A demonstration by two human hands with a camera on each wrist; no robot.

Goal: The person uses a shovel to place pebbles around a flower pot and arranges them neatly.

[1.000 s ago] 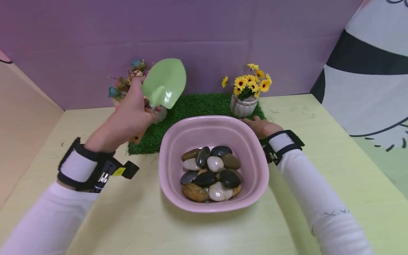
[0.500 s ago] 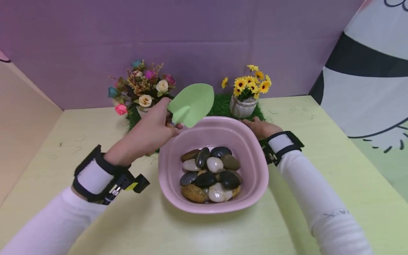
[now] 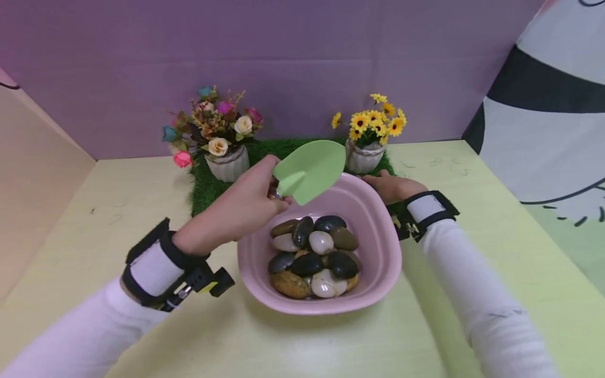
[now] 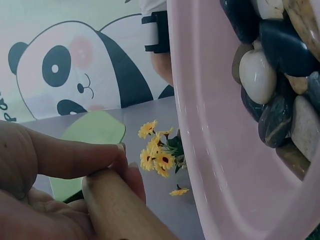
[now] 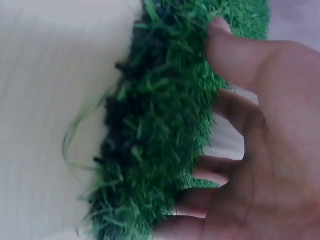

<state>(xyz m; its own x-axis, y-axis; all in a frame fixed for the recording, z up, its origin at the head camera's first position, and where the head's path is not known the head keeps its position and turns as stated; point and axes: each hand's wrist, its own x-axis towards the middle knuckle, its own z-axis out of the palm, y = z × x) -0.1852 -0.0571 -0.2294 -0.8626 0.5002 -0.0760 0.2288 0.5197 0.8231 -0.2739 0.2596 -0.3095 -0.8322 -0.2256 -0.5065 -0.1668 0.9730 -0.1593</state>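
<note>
Two hands appear in the head view. The left hand (image 3: 243,205) grips a green trowel (image 3: 312,170), its blade raised above the far rim of a pink basin (image 3: 393,257) containing smooth stones (image 3: 307,265); the right hand (image 3: 394,188) lies beside the basin's far right corner. Behind, two potted flower arrangements (image 3: 229,163) stand on a grass mat (image 3: 204,191).

Left wrist view: thumb and fingers close round the trowel's wooden handle (image 4: 122,207), near the basin wall; a panda picture (image 4: 75,70) lies beyond.

Right wrist view: fingers spread, slightly bent, against the mat; fingertips partly hidden.
</note>
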